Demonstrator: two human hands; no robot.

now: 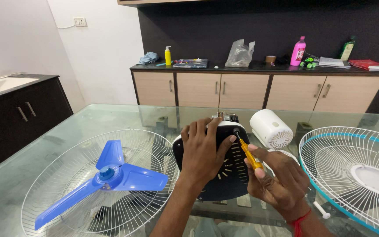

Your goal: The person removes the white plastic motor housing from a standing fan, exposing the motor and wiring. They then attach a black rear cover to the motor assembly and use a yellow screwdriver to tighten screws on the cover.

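My left hand (203, 151) lies flat on top of a black fan motor housing (231, 175) that stands on the glass table (110, 116). My right hand (277, 180) grips a yellow-handled screwdriver (250, 154); its tip sits in a hole at the housing's upper right. A white motor cover (270, 128) lies just behind the housing. To the left, a blue three-blade fan propeller (110, 175) rests on a white wire guard (62, 175).
A second wire guard with a blue rim (330, 184) lies at the right, a small white pin (322, 210) beside it. Behind the table stands a cabinet (242, 90) carrying bottles, a plastic bag and books. A dark counter with a sink (18, 101) is at left.
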